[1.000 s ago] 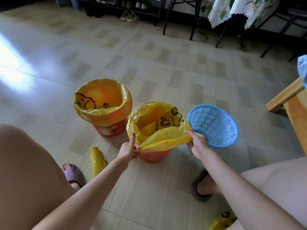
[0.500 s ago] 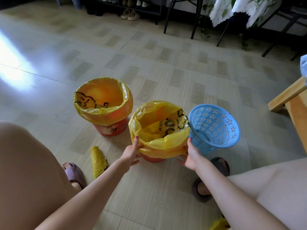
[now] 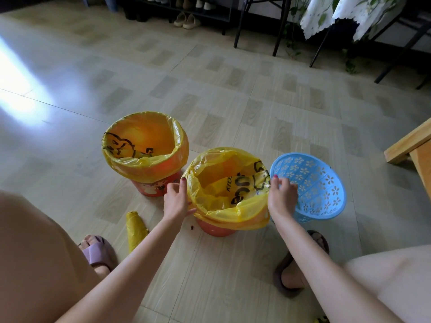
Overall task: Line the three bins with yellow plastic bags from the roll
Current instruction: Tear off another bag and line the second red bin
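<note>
Three bins stand in a row on the tiled floor. The left orange bin [image 3: 154, 188] wears a yellow bag [image 3: 144, 169] folded over its rim. The middle orange bin [image 3: 217, 229] holds a second yellow bag [image 3: 224, 183], loosely draped over its rim and crumpled inside. My left hand [image 3: 176, 199] grips this bag's left side, index finger pointing up. At the bag's right rim my right hand [image 3: 281, 197] holds it with curled fingers, just in front of the blue flower-pattern basket [image 3: 321, 183], which has no bag. The yellow bag roll [image 3: 134, 231] lies on the floor by my left foot.
My feet in slippers [image 3: 98, 250] [image 3: 291, 276] flank the middle bin. A wooden bench [image 3: 408, 145] juts in at the right. Black table legs [image 3: 279, 24] and a shoe rack [image 3: 186, 10] line the far wall. A small dark scrap [image 3: 192, 227] lies beside the middle bin.
Both hands pulled the bag's edge down over the middle bin's rim, then rose along its sides to the rim. The bag now sits lower around the bin.
</note>
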